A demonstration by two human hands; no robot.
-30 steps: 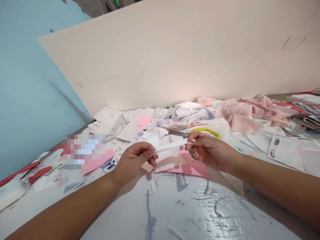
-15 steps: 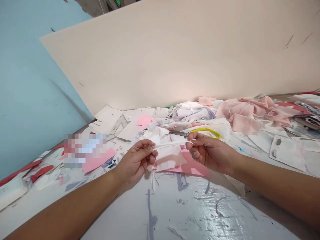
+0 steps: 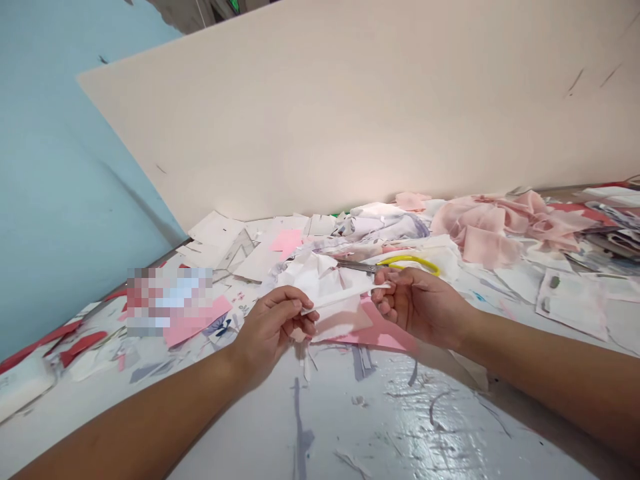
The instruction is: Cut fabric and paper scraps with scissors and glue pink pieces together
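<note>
Between my hands a narrow folded strip of white fabric [image 3: 345, 295] is stretched, slanting up to the right. My left hand [image 3: 280, 320] pinches its lower end between thumb and fingers. The other end is pinched by my right hand [image 3: 415, 303], whose remaining fingers are curled. Just behind the right fingers lie scissors with yellow handles [image 3: 415, 260], their blades pointing left. White crumpled cloth [image 3: 310, 272] sits behind the strip. Beneath it is a pink sheet [image 3: 385, 328], partly covered by white fabric.
Peach fabric [image 3: 490, 227] is heaped at the back right. White and lilac cloth [image 3: 385, 223] lies at the back middle. Scraps and paper pieces [image 3: 215, 230] cover the left side. A large cream board [image 3: 350, 107] leans behind the table [image 3: 240, 433], beside a blue wall [image 3: 65, 187].
The strip's left end has dipped, so it now slants more. My left hand has turned and lowered slightly; my right hand still pinches the other end.
</note>
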